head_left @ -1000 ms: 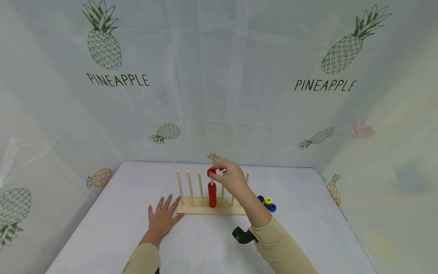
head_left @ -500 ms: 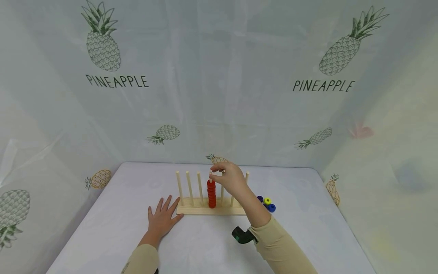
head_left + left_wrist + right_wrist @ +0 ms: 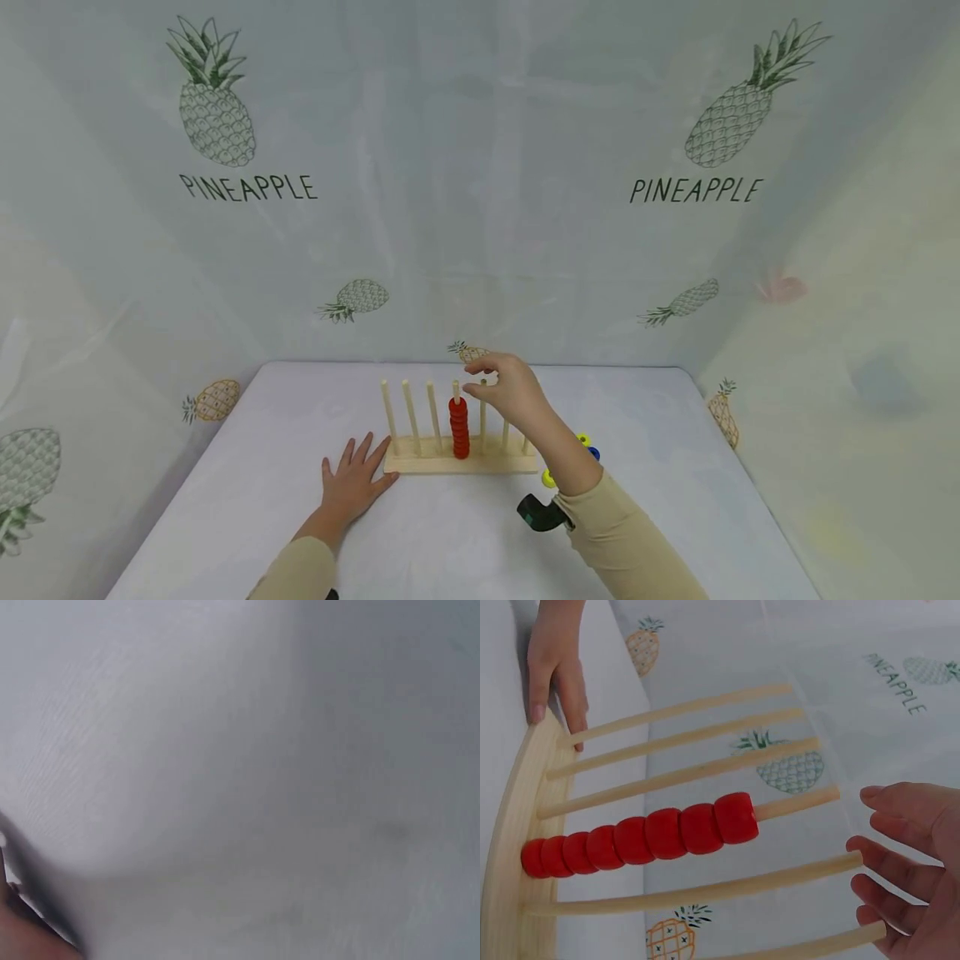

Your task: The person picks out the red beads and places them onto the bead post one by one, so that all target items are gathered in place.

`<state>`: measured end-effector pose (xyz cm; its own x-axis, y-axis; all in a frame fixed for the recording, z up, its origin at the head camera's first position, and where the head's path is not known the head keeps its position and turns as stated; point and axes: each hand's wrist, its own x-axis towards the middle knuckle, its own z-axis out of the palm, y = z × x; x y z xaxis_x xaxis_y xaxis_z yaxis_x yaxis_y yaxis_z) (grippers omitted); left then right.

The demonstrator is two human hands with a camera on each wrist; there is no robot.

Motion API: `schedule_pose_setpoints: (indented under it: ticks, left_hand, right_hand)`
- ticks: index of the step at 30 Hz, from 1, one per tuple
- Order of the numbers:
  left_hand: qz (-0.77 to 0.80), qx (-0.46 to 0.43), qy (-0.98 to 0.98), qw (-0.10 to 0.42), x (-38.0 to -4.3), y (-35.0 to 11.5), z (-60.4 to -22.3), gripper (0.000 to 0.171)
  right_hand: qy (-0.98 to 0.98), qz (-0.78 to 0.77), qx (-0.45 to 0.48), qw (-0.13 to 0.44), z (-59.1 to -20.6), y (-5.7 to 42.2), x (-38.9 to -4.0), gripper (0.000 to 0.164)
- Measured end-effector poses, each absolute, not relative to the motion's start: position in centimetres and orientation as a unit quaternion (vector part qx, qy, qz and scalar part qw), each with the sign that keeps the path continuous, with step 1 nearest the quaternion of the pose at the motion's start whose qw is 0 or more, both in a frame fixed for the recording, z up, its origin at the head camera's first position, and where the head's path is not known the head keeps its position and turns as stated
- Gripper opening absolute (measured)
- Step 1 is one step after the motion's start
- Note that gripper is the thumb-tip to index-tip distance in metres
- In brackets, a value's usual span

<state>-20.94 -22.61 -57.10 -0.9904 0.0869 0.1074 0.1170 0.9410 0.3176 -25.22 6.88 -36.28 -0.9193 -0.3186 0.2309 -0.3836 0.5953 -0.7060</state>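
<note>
A wooden peg rack (image 3: 427,467) stands upright on the table, a row of pale pegs rising from its base. Several red beads (image 3: 460,429) are stacked on one middle peg, whose bare tip shows above the top bead. Just right of that tip my right hand (image 3: 513,390) hovers, thumb and fingers parted; the right wrist view shows this hand (image 3: 919,862) holding nothing. My left hand (image 3: 349,486) lies spread on the table, its fingertips at the rack's left end. The left wrist view shows mostly blurred white surface and a bit of skin.
A blue bead (image 3: 594,453) and a yellow bead (image 3: 549,478) lie right of the rack, with others partly hidden behind my right forearm. A white cloth (image 3: 450,208) printed with pineapples hangs behind the table (image 3: 420,542).
A red bead held at the peg's tip has gone down onto the red stack, and my right hand has let go and drawn slightly right. The left hand stays at the rack's end.
</note>
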Motion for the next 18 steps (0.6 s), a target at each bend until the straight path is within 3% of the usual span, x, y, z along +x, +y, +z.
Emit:
schedule_pose_setpoints:
  ticks: [9,18]
  left_hand:
    - [-0.178,-0.05,-0.983,0.019,-21.1,-23.6,-56.4,0.07]
    - [-0.122,-0.075,-0.987,0.069,-20.3,-24.1,-54.9,0.068]
  right_hand:
    - [-0.889,0.396,0.217,0.074,-36.7,8.0,-25.4,0.024]
    - [-0.874,0.37,0.274,0.157,-37.4,10.4,-25.3,0.024]
